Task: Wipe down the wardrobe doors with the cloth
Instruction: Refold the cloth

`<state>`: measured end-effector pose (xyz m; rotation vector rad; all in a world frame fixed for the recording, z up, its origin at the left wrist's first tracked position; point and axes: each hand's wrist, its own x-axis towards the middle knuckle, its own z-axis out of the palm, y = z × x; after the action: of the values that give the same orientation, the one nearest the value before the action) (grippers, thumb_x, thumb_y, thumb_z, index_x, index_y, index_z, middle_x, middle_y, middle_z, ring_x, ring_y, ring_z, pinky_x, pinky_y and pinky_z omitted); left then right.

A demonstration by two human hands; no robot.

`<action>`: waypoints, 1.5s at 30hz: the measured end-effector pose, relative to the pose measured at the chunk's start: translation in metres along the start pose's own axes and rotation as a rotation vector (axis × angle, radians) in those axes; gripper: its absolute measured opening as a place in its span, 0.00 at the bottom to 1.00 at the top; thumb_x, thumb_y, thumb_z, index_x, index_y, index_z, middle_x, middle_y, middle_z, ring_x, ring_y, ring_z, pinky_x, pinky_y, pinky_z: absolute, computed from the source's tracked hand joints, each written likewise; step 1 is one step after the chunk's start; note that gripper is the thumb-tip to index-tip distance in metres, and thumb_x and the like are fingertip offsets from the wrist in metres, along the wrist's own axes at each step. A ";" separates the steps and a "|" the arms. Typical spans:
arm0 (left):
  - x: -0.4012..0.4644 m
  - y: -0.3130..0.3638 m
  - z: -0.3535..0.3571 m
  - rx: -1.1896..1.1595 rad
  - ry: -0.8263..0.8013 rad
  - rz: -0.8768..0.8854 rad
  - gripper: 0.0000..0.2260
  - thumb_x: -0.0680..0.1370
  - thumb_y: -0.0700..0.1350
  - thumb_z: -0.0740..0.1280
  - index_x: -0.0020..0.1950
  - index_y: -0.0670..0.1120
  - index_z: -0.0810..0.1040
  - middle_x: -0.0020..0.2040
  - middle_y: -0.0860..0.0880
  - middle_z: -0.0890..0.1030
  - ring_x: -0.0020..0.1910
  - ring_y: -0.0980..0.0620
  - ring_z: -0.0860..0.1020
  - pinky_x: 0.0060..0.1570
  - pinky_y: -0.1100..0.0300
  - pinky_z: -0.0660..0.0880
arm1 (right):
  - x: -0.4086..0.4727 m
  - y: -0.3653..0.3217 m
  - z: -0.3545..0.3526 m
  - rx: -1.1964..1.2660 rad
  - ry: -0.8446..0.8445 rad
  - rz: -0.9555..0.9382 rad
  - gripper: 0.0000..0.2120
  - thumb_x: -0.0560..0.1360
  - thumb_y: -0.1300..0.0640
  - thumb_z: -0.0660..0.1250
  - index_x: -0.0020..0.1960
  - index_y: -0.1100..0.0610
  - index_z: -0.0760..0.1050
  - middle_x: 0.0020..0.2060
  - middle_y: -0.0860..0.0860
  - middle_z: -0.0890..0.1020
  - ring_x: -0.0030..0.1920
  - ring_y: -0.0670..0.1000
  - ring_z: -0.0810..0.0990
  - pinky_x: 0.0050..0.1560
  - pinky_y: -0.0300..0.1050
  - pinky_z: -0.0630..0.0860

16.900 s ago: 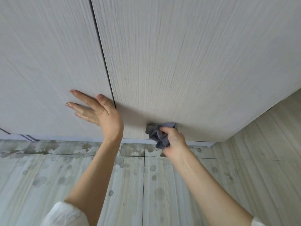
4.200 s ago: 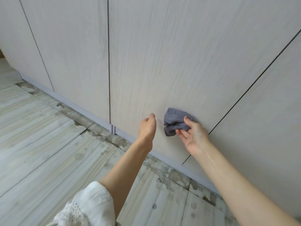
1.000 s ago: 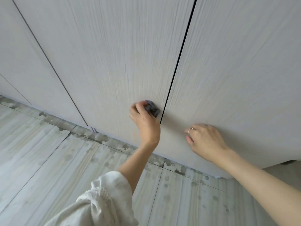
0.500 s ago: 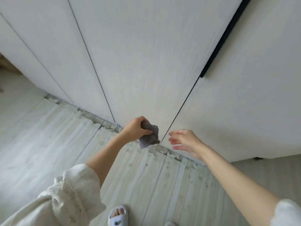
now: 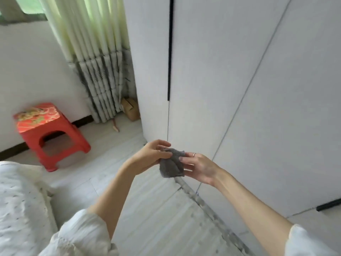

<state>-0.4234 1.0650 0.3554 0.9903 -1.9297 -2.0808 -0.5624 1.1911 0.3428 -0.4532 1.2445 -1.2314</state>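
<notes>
Across the right side of the room stand the pale wardrobe doors (image 5: 230,74), tall flat panels split by thin seams, with a long black handle strip (image 5: 170,48) running down one edge. Light grey floor (image 5: 153,209) spreads below them. Against the far wall hang pale green pleated curtains (image 5: 92,43), patterned grey toward the bottom. A red plastic stool (image 5: 49,132) sits by that wall, well apart from the wardrobe. A small cardboard box (image 5: 131,109) rests at the foot of the curtains, beside the wardrobe's end panel. In front of the doors, not touching them, a person in white sleeves holds a small grey cloth (image 5: 171,165) in the air between both hands. Their left hand (image 5: 153,156) pinches the cloth's upper edge with curled fingers. Their right hand (image 5: 201,167), wearing a ring, pinches the cloth's right side, fingers lightly bent.
</notes>
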 end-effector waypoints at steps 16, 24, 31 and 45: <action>-0.015 0.022 -0.338 0.313 0.693 -0.023 0.03 0.77 0.43 0.67 0.49 0.47 0.79 0.43 0.50 0.81 0.42 0.53 0.78 0.47 0.58 0.76 | 0.281 -0.094 0.261 -0.285 -0.042 -0.022 0.08 0.75 0.72 0.63 0.45 0.60 0.75 0.36 0.54 0.79 0.34 0.50 0.77 0.31 0.39 0.77; 0.053 0.053 -0.514 0.335 0.863 -0.063 0.05 0.80 0.46 0.63 0.53 0.49 0.77 0.48 0.49 0.81 0.49 0.51 0.80 0.52 0.55 0.77 | 0.457 -0.180 0.348 -0.475 -0.079 -0.070 0.10 0.74 0.72 0.64 0.40 0.58 0.72 0.35 0.53 0.77 0.33 0.47 0.76 0.29 0.37 0.76; 0.082 0.053 -0.655 0.405 0.965 -0.118 0.10 0.81 0.47 0.61 0.58 0.47 0.78 0.50 0.50 0.82 0.51 0.52 0.79 0.52 0.58 0.74 | 0.583 -0.207 0.424 -0.437 -0.154 -0.013 0.06 0.75 0.72 0.64 0.44 0.62 0.73 0.35 0.55 0.78 0.24 0.43 0.78 0.25 0.37 0.76; 0.221 -0.127 -0.951 0.524 0.893 -0.363 0.20 0.83 0.48 0.55 0.74 0.44 0.64 0.73 0.45 0.65 0.73 0.49 0.61 0.70 0.57 0.58 | 0.930 -0.095 0.572 -0.428 0.052 0.247 0.08 0.74 0.73 0.62 0.41 0.62 0.71 0.44 0.60 0.78 0.44 0.57 0.78 0.40 0.48 0.79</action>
<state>-0.0387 0.1733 0.1909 2.0381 -1.8402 -0.8780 -0.2485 0.1527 0.1882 -0.5585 1.5650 -0.7709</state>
